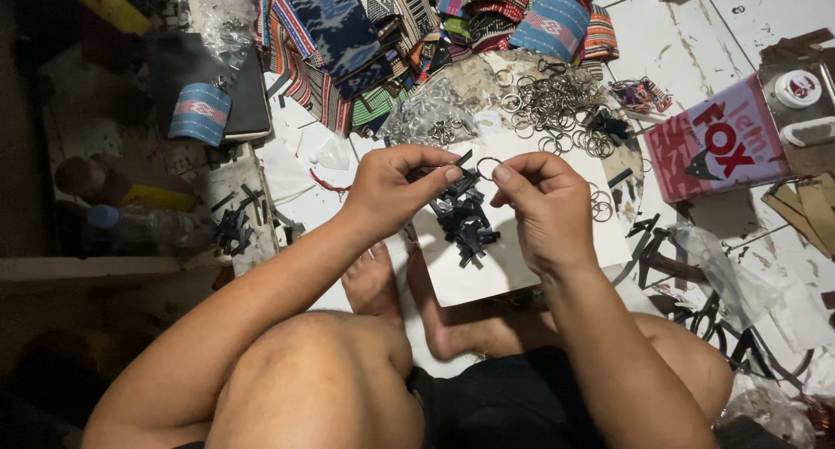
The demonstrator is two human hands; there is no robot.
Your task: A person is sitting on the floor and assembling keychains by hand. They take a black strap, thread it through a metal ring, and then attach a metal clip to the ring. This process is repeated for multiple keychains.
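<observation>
Head view. You sit on the floor with a white board resting across your feet; no counter is involved. Your left hand is pinched shut on a short black strap piece, thumb and forefinger at its upper end. Your right hand is closed on a small metal ring, held just above and touching the strap tip, as far as the picture tells. Both items sit between the two hands, over the far half of the board.

Risk notes:
- The ring is thin and gripped only at the fingertips. If your pinch slackens, it likely drops into the pile of black strap pieces directly below, where it would be hard to spot.
- The board looks balanced on your feet, not fixed. A shift of a foot could tilt it and slide the pile toward your legs.
- The heap of loose rings lies just beyond your hands; a forward reach could scatter it.
- The clear bag of rings sits near your left wrist and could be dragged.
- Lighting is dim at left; the scraps on the small slab are easy to overlook.
</observation>
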